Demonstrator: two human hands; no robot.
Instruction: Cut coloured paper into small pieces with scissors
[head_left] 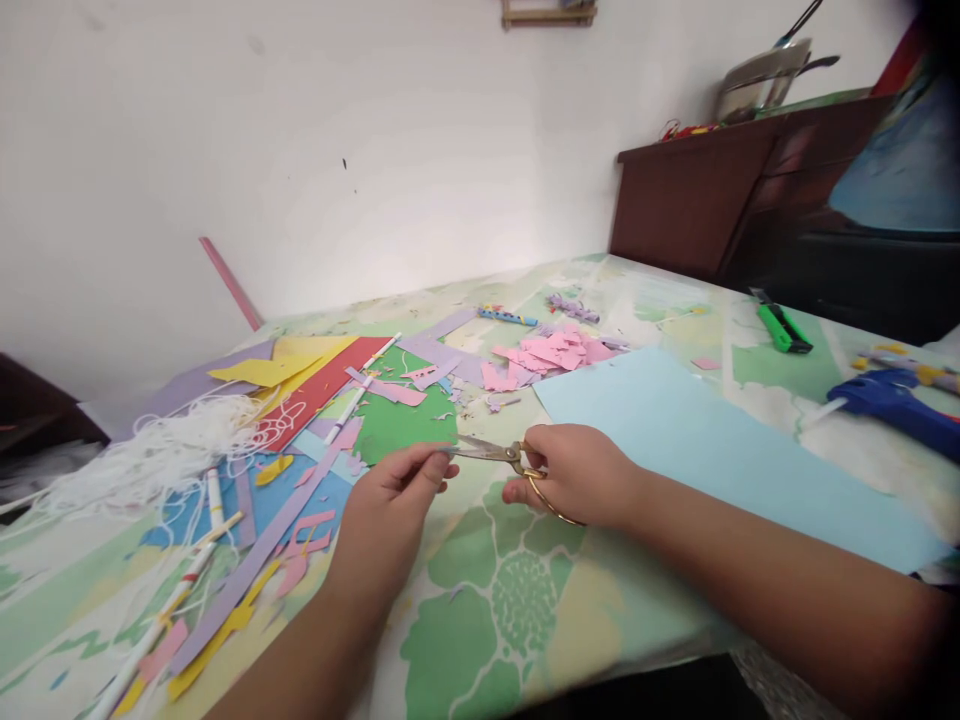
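My right hand [574,475] grips gold-handled scissors [491,452], fingers through the loops, with the blades pointing left and slightly apart. At the blade tips, my left hand [397,505] is closed, thumb pressed to index finger. Whatever sits in that pinch is too small and hidden to name. Beyond the fingers lies a sheet of green paper [397,425] strewn with scraps. A large light blue sheet [675,420] rests beside and behind my right hand and forearm. Past the scissors is a pile of pink paper pieces [555,350].
A tangle of white string [172,450] lies left, near red paper [319,395], yellow paper [277,365] and rolled paper sticks. A green utility knife [784,328] and a blue glue gun [900,405] lie right. Behind stand a white wall and a brown cabinet [690,200].
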